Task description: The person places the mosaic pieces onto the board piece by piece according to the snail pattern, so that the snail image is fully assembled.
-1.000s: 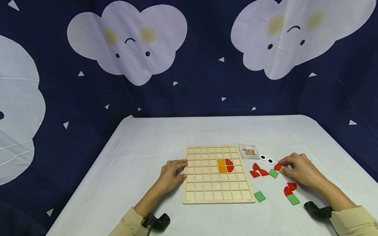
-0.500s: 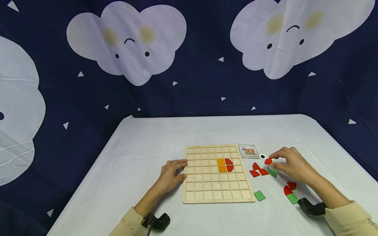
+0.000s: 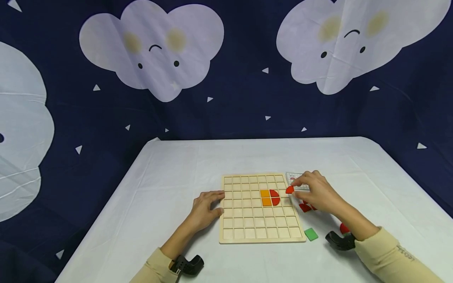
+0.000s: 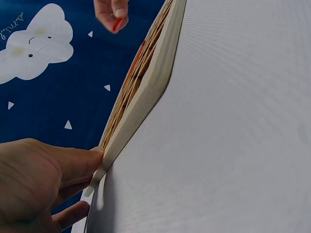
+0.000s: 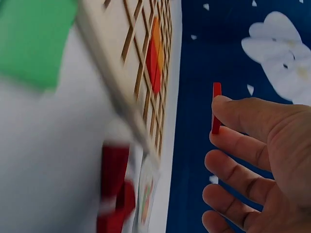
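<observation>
Between thumb and index finger, the right hand (image 3: 317,191) pinches a red quarter-round piece (image 3: 290,190) over the right edge of the wooden grid board (image 3: 262,241). The right wrist view shows that red piece (image 5: 216,108) edge-on in the right hand (image 5: 262,145), other fingers spread. My left hand (image 3: 205,210) rests at the board's left edge, thumb and fingers touching the rim; the left wrist view shows the left hand (image 4: 43,179) against it too. On the board, two orange squares (image 3: 266,197) sit beside two red quarter-rounds (image 3: 275,197).
A picture card (image 3: 291,177) lies at the board's upper right, partly under the right hand. Red pieces (image 3: 304,207) lie below that hand, a green square (image 3: 311,234) near the board's lower right corner, and another red piece (image 3: 344,228) by the right wrist's black device (image 3: 340,241).
The right hand has moved left with the red piece, from the loose pieces to the board's right edge, and now covers the eye discs. The left hand has stayed still.
</observation>
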`<state>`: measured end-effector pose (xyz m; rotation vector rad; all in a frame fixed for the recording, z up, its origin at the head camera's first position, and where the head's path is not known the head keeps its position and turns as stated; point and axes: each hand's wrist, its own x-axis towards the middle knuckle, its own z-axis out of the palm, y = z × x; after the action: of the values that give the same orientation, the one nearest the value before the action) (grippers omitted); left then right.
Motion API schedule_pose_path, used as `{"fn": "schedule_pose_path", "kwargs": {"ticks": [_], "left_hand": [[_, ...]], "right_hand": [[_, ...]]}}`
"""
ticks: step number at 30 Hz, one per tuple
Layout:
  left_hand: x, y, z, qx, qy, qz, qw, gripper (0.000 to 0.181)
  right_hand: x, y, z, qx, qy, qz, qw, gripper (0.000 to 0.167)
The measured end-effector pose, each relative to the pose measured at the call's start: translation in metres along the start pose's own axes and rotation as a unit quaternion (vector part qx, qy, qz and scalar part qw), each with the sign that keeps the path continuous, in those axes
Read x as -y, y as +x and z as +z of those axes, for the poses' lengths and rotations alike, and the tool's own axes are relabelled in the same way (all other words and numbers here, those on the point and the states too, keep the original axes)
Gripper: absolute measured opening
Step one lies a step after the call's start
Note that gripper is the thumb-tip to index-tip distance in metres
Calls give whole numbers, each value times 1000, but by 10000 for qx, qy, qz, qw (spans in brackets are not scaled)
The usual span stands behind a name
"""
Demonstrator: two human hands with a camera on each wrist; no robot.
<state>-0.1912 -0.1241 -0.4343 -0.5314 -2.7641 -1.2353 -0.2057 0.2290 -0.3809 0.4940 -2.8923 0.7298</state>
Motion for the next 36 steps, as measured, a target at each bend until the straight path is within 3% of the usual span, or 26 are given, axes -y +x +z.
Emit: {"fn": "schedule_pose_path", "kwargs": {"ticks": [10,19,36], "left_hand": [[1,0,0,-9,2,11,10000,45],[2,0,0,-4,42,-14,10000,45],[1,0,0,10,38,-16,10000,45]], "right_hand": [[30,23,32,-165,15,-426,9990,20],[50,42,51,86,-256,-547,9981,23],[52,51,69,239,-322,-478,9981,19]]}}
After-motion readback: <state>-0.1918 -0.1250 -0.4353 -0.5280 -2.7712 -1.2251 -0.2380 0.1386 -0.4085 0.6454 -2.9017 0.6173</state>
